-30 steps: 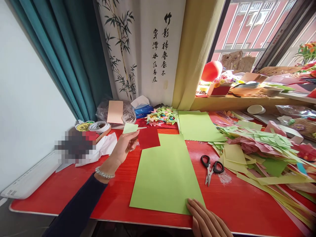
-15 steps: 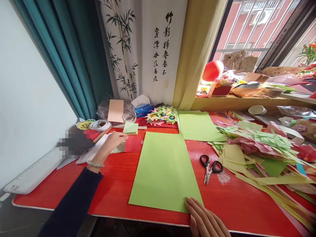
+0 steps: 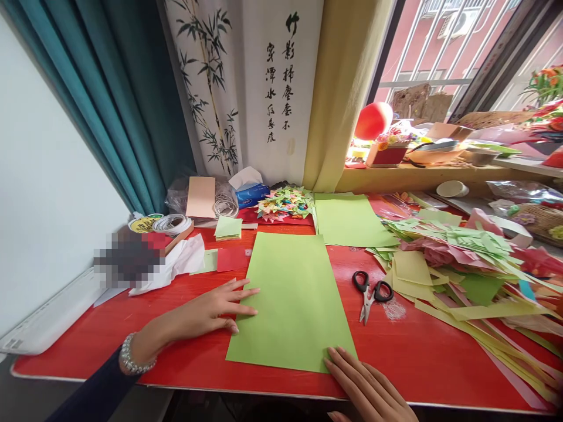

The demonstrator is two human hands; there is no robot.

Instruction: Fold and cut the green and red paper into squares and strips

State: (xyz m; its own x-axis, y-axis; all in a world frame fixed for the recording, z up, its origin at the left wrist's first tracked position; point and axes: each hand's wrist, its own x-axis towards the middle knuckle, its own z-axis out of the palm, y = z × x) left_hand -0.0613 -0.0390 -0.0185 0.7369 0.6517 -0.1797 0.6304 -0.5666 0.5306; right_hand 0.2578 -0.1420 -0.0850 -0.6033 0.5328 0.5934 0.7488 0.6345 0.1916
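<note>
Red table (image 3: pixel 409 357) under everything, its left end partly lost behind a pixelated blur. I saw the green sheet (image 3: pixel 292 305) lying flat on it. The left hand (image 3: pixel 211 310), open with fingers spread, reached over the sheet's left edge; I couldn't tell if every fingertip touched. The right hand (image 3: pixel 369 384), open, lay at its near right corner, cut off by the frame.

Worn on the left arm: a dark navy sleeve (image 3: pixel 94 390) and, at the wrist, a silvery beaded bracelet (image 3: pixel 131 355).
</note>
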